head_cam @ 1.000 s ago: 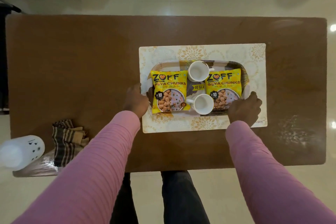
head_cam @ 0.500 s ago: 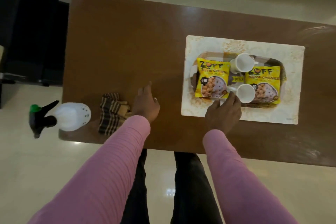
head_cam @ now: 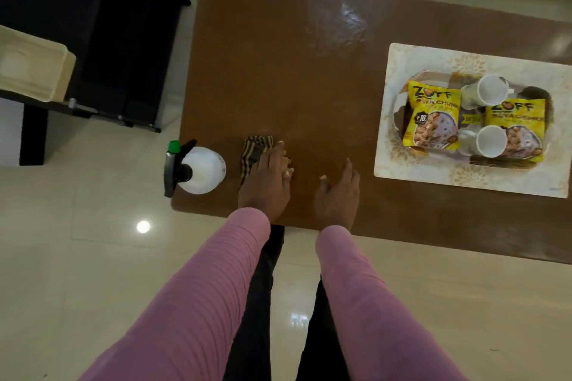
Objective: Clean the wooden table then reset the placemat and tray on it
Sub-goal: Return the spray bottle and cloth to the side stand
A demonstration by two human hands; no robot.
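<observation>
Head view, single entry. Wooden table (head_cam: 294, 71): brown, glossy top, seen from above, its near left corner towards the viewer. Placemat (head_cam: 402, 65): cream with a gold flower print, lying flat on the right part of the table. Tray (head_cam: 399, 103): dark patterned, resting on the placemat, inside its edges. On the tray: two yellow snack packets, one left (head_cam: 431, 117) and one right (head_cam: 515, 116), and two white cups, one at the far side (head_cam: 490, 90) and one at the near side (head_cam: 490, 141), both between the packets. Striped cloth (head_cam: 255, 148): bunched, near the table's left end. Spray bottle (head_cam: 201, 170): white body, black trigger, green cap, on its side just left of the cloth. Left hand (head_cam: 266, 176): fingers extended over the cloth, touching it, not curled round it. Right hand (head_cam: 337, 192): flat, fingers straight, holding nothing, over bare wood beside the left hand and well apart from the placemat. Both arms in pink sleeves. Black shelf unit (head_cam: 93, 25) on the floor to the left.
</observation>
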